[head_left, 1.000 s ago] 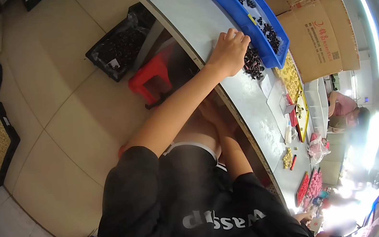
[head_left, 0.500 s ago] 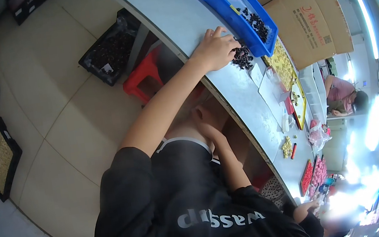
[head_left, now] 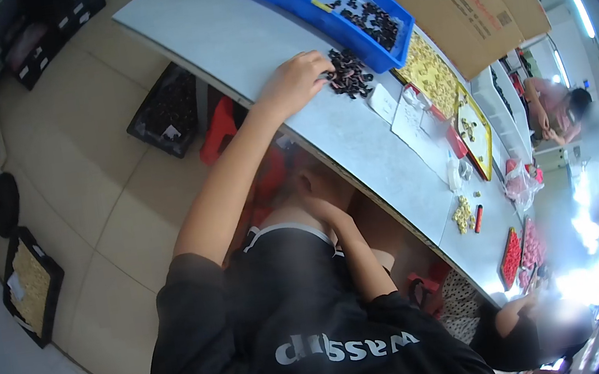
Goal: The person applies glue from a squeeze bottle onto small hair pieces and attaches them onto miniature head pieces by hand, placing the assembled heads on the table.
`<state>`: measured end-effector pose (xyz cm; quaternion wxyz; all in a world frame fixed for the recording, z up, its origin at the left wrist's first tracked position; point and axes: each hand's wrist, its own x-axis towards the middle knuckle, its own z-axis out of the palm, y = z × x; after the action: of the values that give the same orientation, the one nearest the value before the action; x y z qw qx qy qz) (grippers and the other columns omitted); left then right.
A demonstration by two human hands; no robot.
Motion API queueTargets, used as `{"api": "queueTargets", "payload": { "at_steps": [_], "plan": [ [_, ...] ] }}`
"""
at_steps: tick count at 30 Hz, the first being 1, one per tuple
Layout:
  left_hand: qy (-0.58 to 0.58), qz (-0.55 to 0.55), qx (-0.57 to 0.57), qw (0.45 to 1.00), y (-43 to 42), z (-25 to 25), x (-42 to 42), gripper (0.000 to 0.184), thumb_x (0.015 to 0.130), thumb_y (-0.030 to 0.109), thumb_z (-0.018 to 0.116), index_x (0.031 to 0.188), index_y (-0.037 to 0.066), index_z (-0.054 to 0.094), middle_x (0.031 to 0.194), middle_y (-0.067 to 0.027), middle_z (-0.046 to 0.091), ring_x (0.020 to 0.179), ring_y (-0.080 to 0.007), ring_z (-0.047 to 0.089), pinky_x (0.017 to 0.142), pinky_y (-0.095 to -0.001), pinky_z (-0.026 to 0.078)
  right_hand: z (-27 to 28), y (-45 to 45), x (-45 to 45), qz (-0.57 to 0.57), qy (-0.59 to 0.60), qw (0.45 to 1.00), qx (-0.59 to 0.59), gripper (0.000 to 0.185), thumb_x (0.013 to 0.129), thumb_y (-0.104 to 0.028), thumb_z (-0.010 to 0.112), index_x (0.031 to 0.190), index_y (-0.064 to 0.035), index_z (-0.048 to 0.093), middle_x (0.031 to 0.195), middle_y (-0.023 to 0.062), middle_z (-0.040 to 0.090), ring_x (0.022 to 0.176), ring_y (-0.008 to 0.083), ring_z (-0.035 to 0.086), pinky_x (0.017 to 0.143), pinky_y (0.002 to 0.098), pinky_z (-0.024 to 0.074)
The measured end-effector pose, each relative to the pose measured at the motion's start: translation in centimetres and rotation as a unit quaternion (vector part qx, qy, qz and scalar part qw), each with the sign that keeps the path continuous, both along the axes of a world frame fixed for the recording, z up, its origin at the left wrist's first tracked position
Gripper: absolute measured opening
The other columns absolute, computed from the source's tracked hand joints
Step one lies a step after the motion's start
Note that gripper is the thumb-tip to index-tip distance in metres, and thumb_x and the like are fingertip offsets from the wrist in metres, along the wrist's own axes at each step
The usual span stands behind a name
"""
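Observation:
My left hand (head_left: 299,81) is over the light grey table, its fingers bent and close together. The fingertips touch the near edge of a loose pile of small dark pieces (head_left: 351,74); anything between them is hidden. Beyond the pile stands a blue tray (head_left: 375,59), lined with white and holding more dark pieces. My right hand (head_left: 307,186) is low at my lap, below the table edge, in shadow, and its fingers are not clear.
White cards (head_left: 407,122), a yellow tray of pale pieces (head_left: 428,77) and a large cardboard box (head_left: 472,6) lie farther along the table. A red tray (head_left: 510,258) is at the right. Dark crates (head_left: 165,110) are on the floor. Other people sit at the right.
The view has turned, so the table and blue tray sit farther left. My left hand has drawn back from over the dark pile to its edge, and the pile looks more spread. The right hand stays at my lap.

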<state>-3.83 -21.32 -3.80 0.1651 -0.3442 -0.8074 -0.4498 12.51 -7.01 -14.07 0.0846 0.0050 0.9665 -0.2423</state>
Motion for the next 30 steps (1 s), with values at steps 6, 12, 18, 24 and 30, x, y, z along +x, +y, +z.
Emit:
{"api": "queueTargets", "payload": {
  "at_steps": [6,12,18,24,30],
  "plan": [
    [0.002,0.04,-0.004,0.999,0.3,0.8,0.3,0.03,0.08,0.01,0.062,0.109,0.005,0.057,0.104,-0.0129,0.057,0.097,-0.03,0.056,0.087,-0.0381,0.044,-2.8,1.4,0.8,0.02,-0.013,0.995,-0.095,0.027,0.091,-0.024,0.045,0.105,-0.0043,0.057,0.101,0.0218,0.06,0.093,0.0394,0.057,0.082,0.0414,0.0442],
    [0.007,0.058,-0.034,0.998,0.9,0.7,-1.0,0.021,0.078,0.006,0.064,0.098,0.001,0.061,0.101,-0.0132,0.058,0.095,-0.03,0.055,0.084,-0.0361,0.044,-1.0,0.5,3.2,0.059,-0.089,0.985,-0.135,0.032,0.093,-0.025,0.041,0.107,-0.0007,0.055,0.101,0.024,0.06,0.091,0.0415,0.058,0.082,0.0447,0.045],
    [-0.071,0.042,-0.015,0.997,1.9,1.2,-1.7,0.012,0.076,0.002,0.064,0.087,-0.002,0.064,0.087,-0.0125,0.061,0.083,-0.0278,0.058,0.076,-0.0329,0.046,2.9,1.9,6.4,0.038,0.094,0.962,-0.255,0.019,0.086,-0.017,0.053,0.095,-0.0008,0.058,0.097,0.0185,0.061,0.086,0.0371,0.059,0.074,0.0408,0.048],
    [-0.1,0.088,-0.009,0.991,2.7,3.3,-0.3,0.011,0.078,-0.001,0.061,0.089,-0.002,0.063,0.082,-0.0113,0.061,0.073,-0.0204,0.06,0.068,-0.0282,0.047,10.2,7.6,10.8,0.087,0.403,0.879,-0.239,0.015,0.072,0.0,0.063,0.086,-0.0004,0.059,0.091,0.0125,0.064,0.069,0.0246,0.061,0.059,0.0333,0.0501],
    [-0.062,0.095,0.095,0.989,3.9,4.4,-0.1,0.012,0.081,-0.002,0.059,0.092,-0.001,0.064,0.087,-0.0076,0.06,0.079,-0.0157,0.059,0.072,-0.0268,0.046,17.5,18.2,9.2,-0.067,0.547,0.831,-0.075,0.017,0.065,0.009,0.052,0.075,-0.0044,0.056,0.077,0.0106,0.063,0.071,0.0238,0.062,0.062,0.0311,0.0475]
  ]
}}
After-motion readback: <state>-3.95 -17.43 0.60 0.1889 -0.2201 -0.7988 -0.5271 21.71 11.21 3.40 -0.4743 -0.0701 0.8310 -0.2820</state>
